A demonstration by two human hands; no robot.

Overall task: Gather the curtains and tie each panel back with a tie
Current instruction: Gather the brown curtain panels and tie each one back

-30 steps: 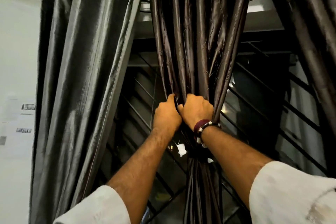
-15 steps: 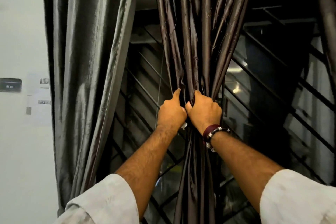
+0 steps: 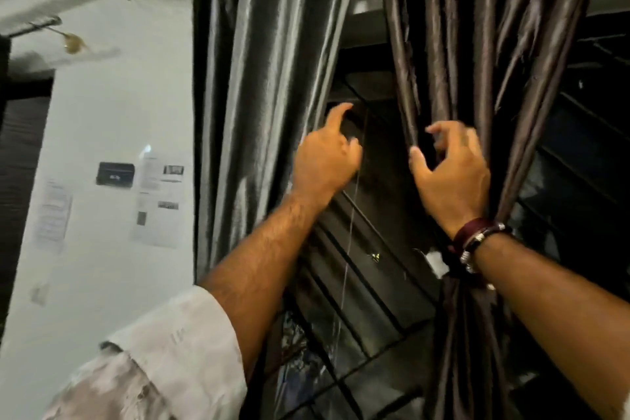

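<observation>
A dark brown satin curtain panel (image 3: 477, 78) hangs in the middle, cinched into a narrow bundle just behind my right wrist. My right hand (image 3: 450, 177) hovers in front of its folds with fingers loosely curled, gripping nothing. To the left hangs a second, grey-brown panel (image 3: 269, 95), loose and ungathered on its rod rings. My left hand (image 3: 325, 160) reaches toward that panel's inner edge, index finger extended, holding nothing. A small white tag (image 3: 438, 262) shows at the cinched spot; the tie itself is hidden by my wrist.
A dark window grille (image 3: 361, 266) with slanted bars fills the gap between the panels. The white wall (image 3: 102, 112) at left carries taped papers and a small dark plate. Cables run along the top near the curtain rod.
Both hands have let go of the gathered middle panel and spread apart. My left hand moved left toward the loose panel. The view swung left and up.
</observation>
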